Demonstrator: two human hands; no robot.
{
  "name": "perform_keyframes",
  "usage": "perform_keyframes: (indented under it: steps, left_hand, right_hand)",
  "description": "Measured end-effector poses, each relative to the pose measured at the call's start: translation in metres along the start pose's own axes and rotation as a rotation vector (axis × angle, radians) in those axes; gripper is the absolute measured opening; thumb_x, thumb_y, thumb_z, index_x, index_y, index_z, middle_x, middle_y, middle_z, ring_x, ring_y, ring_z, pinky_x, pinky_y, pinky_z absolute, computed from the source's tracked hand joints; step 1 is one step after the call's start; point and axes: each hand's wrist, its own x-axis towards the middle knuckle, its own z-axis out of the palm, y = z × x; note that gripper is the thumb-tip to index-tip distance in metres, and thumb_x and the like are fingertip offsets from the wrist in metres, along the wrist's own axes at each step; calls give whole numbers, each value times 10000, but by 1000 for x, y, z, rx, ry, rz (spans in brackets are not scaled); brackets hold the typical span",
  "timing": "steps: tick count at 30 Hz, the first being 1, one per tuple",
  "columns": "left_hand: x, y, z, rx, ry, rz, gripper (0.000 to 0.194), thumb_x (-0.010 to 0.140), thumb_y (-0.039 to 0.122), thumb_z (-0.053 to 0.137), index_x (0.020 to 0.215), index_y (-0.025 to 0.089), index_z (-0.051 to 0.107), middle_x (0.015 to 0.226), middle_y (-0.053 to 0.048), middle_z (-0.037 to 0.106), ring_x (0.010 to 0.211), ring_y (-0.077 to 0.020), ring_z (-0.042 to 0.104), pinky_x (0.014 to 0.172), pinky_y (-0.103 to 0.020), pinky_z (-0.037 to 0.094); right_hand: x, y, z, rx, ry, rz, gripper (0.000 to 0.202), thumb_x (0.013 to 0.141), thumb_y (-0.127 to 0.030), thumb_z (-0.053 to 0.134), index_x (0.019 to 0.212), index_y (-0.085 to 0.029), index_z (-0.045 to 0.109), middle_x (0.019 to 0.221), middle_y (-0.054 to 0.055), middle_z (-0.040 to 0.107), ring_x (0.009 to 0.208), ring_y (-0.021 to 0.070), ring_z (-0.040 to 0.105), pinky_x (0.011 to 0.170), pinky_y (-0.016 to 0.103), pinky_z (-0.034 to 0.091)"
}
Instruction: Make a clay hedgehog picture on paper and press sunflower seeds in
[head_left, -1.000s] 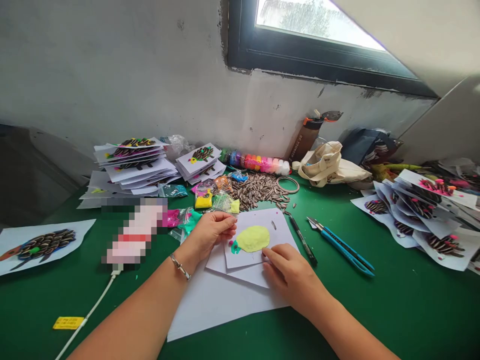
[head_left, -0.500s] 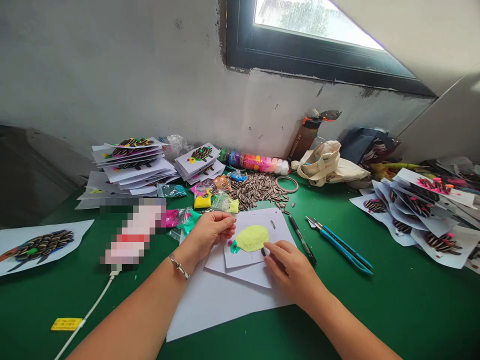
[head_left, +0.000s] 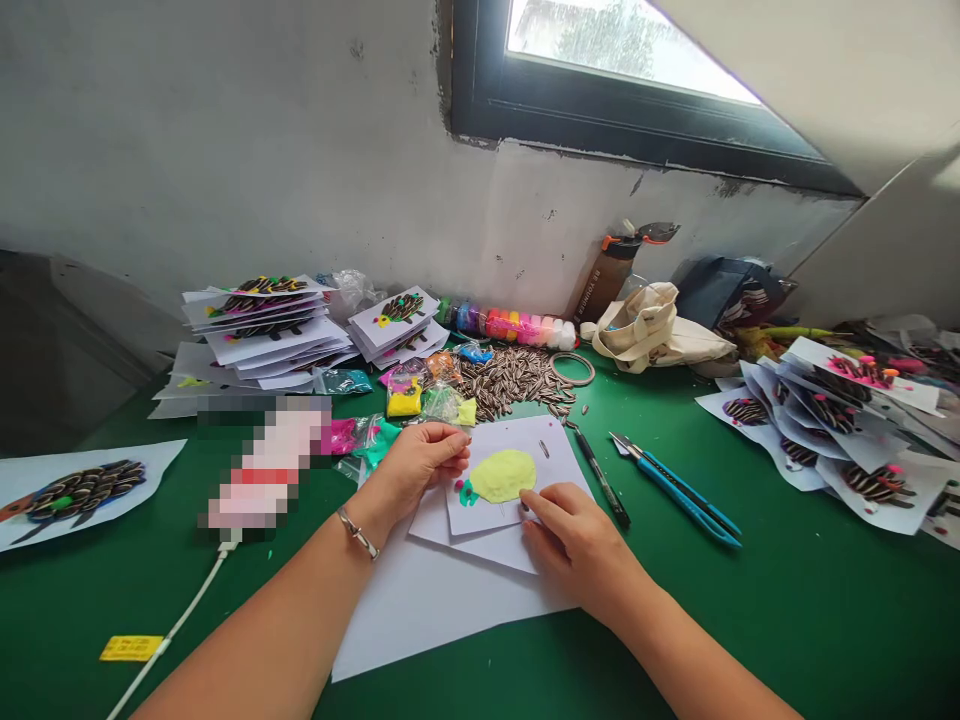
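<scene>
A white card [head_left: 487,522] lies on stacked paper sheets in front of me. On it is a flat pale-yellow clay oval [head_left: 504,476] with a small green clay head [head_left: 468,493] at its left end. My right hand [head_left: 581,540] is closed at the oval's lower right edge, a dark sunflower seed [head_left: 524,506] showing between its fingertips. At the card's upper left, my left hand [head_left: 420,468] is pinched shut; whatever its fingertips hold is too small to make out. One loose seed [head_left: 544,449] rests on the card above the oval.
Behind the card spreads a sunflower seed pile [head_left: 517,380], beside bagged clay [head_left: 405,395] and a tape ring [head_left: 572,369]. To the right lie a black pen [head_left: 602,477] and blue tweezers [head_left: 679,492]. Finished cards are stacked left [head_left: 277,345] and right [head_left: 840,415].
My right hand has shifted very slightly left along the oval's lower edge with the seed. The left hand keeps its pinch in nearly the same place.
</scene>
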Motion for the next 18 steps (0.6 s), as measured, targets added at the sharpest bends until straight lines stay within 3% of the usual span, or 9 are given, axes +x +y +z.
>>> perform_keyframes:
  steps: [6,18]
  left_hand:
    - [-1,1,0,-3,0,1,315,626,347,830,773,132,654,683,-20,651,590,-103,599,569,-221,501]
    - [-1,0,0,3,-7,-1,310,635,349,827,776,136,653,692,-17,649,597,-100,598,583,-221,503]
  right_hand:
    - [3,-7,-5,-59,-9,-43,235,914,-141,454,1030,-156,658,824,91,573,796,204,551,722,350,499]
    - [2,-7,-10,-31,-54,-43,240,919,-138,449,1043,-176,651,853,91,581,817,204,548,743,361,501]
